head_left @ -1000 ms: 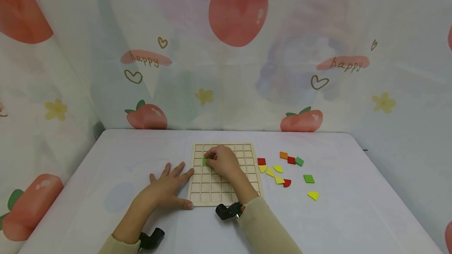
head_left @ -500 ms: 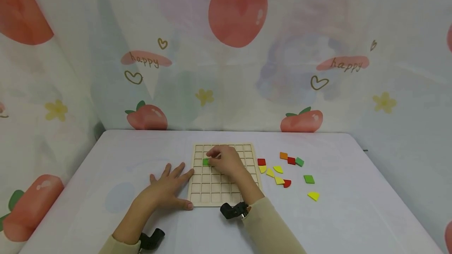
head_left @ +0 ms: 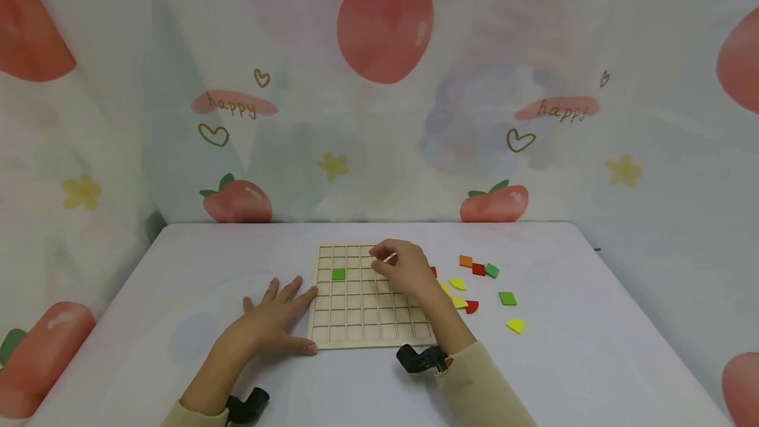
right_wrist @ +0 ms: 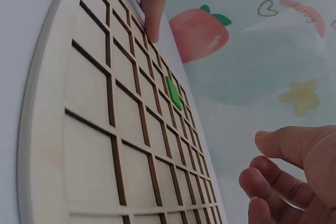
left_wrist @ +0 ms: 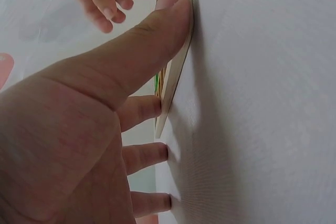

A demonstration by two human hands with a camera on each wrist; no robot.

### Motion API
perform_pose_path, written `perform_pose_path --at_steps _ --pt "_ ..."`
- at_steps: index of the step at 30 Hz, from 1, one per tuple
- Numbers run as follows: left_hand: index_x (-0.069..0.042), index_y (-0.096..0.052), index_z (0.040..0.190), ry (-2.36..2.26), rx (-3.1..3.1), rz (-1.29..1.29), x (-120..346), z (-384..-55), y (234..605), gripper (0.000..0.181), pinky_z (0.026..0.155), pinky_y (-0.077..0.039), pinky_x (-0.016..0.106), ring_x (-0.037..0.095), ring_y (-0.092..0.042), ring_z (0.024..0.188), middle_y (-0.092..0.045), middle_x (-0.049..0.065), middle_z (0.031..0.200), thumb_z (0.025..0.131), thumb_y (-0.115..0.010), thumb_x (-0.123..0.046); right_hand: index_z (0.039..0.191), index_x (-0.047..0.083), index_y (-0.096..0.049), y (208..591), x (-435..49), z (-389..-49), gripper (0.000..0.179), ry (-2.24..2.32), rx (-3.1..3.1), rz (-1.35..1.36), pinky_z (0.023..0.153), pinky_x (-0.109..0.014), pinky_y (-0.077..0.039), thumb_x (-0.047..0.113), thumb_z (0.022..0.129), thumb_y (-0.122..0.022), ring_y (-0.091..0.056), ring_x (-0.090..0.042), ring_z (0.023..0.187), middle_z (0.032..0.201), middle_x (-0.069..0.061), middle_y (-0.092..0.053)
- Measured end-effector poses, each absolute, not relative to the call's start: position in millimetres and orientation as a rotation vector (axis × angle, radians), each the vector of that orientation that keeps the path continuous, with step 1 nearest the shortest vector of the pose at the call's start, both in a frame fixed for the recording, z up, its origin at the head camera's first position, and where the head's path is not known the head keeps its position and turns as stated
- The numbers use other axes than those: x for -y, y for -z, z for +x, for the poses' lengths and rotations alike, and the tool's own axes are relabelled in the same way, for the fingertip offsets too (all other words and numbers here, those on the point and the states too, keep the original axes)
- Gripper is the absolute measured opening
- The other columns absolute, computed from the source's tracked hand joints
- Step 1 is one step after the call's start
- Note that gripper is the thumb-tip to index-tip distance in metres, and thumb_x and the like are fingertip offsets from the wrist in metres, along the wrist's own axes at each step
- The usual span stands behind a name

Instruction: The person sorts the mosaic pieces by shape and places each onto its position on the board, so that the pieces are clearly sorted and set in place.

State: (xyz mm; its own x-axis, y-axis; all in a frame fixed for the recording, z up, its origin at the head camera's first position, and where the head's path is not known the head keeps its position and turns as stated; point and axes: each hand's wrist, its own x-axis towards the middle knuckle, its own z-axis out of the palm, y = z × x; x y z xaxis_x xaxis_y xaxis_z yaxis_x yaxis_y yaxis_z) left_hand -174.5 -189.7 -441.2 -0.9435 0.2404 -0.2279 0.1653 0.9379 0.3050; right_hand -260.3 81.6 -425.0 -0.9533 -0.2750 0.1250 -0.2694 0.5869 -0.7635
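A wooden grid board point(head_left: 354, 316) lies flat on the white table, and one green square tile point(head_left: 338, 274) sits in a cell near its upper left. My left hand point(head_left: 267, 318) is spread beside the board; its thumb and a finger touch the left edge, as the left wrist view also shows with the thumb point(left_wrist: 157, 30) on the rim. Above the board's right half hovers my right hand point(head_left: 406, 271), fingers loosely bent. In the right wrist view the thumb and fingers of the right hand point(right_wrist: 299, 182) are apart with nothing between them.
Right of the board lie loose flat tiles: an orange square point(head_left: 466, 261), a dark red square point(head_left: 478, 269), green squares such as this green tile point(head_left: 507, 298), a red quarter-round piece point(head_left: 472, 307) and several yellow pieces point(head_left: 515, 326). A printed cloth point(head_left: 379, 150) hangs behind the table.
My right hand has let go of the green tile, which stays in its cell, and has moved right across the board. The left hand keeps its place at the edge. The head view has shifted slightly.
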Motion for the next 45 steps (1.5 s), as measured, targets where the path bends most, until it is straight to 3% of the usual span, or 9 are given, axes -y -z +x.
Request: perform_pose_path --at_steps 16,24,45 --pt "-0.025 -0.038 0.155 -0.432 -2.83 0.297 198.7 -167.5 446.1 0.109 0.093 -0.009 0.09 0.057 -0.011 0.146 -0.024 0.014 0.164 0.064 -0.08 -0.069 0.111 0.016 -0.073 417.5 -114.7 -255.9 0.02 1.408 -2.84 -0.422 0.071 -0.03 -0.053 0.02 0.091 -0.073 -0.063 -0.017 0.085 0.1 0.0 -0.069" --pt "-0.025 -0.037 0.155 -0.421 -2.842 0.313 199.7 -164.9 444.6 0.109 0.092 -0.012 0.09 0.057 -0.012 0.146 -0.024 0.014 0.164 0.065 -0.078 -0.071 0.116 0.011 -0.072 412.5 -135.7 -258.9 0.025 1.464 -2.829 -0.373 0.069 -0.03 -0.054 0.022 0.094 -0.07 -0.064 -0.024 0.089 0.103 -0.005 -0.069" --pt "-0.028 -0.036 0.156 -0.425 -2.845 0.348 193.3 -171.8 444.2 0.108 0.094 -0.011 0.09 0.055 -0.01 0.148 -0.022 0.012 0.165 0.066 -0.077 -0.072 0.12 0.012 -0.07 415.7 -181.6 -269.2 0.029 1.412 -2.916 -0.143 0.081 -0.035 -0.052 0.027 0.096 -0.066 -0.062 -0.025 0.094 0.11 -0.007 -0.069"
